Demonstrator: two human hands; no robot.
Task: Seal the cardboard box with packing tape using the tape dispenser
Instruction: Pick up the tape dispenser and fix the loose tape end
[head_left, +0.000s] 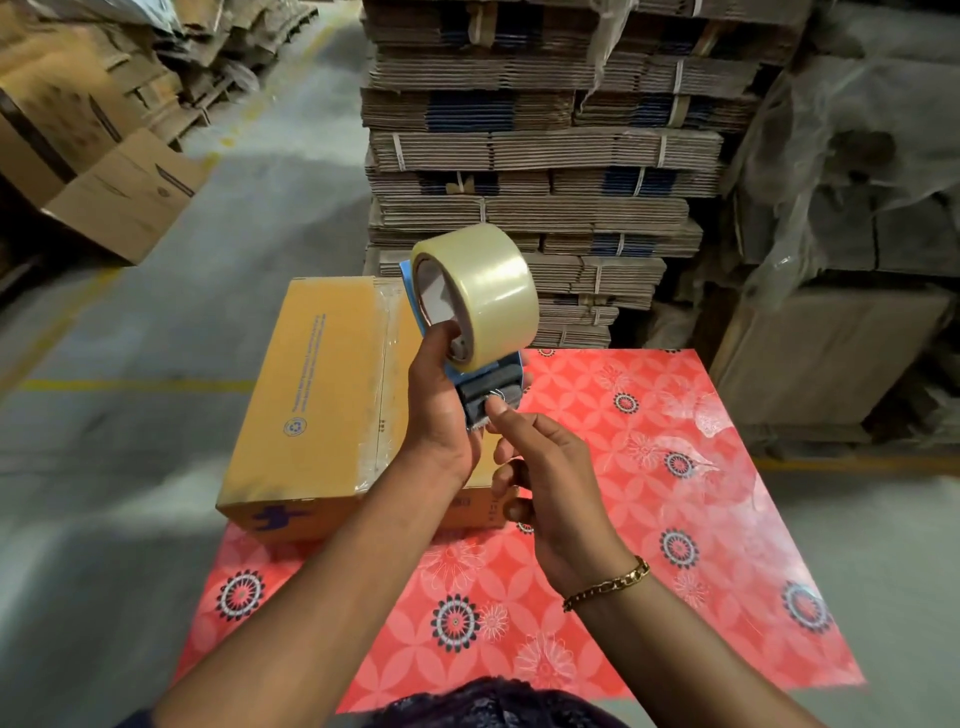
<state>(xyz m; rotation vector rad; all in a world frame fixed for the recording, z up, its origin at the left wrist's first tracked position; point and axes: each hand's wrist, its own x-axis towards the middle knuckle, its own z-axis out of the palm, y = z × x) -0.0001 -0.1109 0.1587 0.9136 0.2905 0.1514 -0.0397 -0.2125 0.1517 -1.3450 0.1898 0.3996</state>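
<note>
A closed orange-brown cardboard box (317, 395) lies on a red flowered table (649, 467), left of centre, with clear tape along its top seam. Above its right part I hold a blue tape dispenser (483, 384) carrying a roll of clear packing tape (480, 291). My left hand (441, 415) grips the dispenser's body from the left, thumb against the roll's core. My right hand (540, 467) is just below the dispenser's cutter end, thumb and forefinger pinched at the tape's loose end there; whether they hold it is hard to tell.
A tall pile of bundled flat cardboard (535, 156) stands behind the table. More flattened boxes (104, 171) lie at the far left on the grey concrete floor (130, 338). Plastic-wrapped cartons (841, 260) stand at the right. A gold chain bracelet (608, 582) is on my right wrist.
</note>
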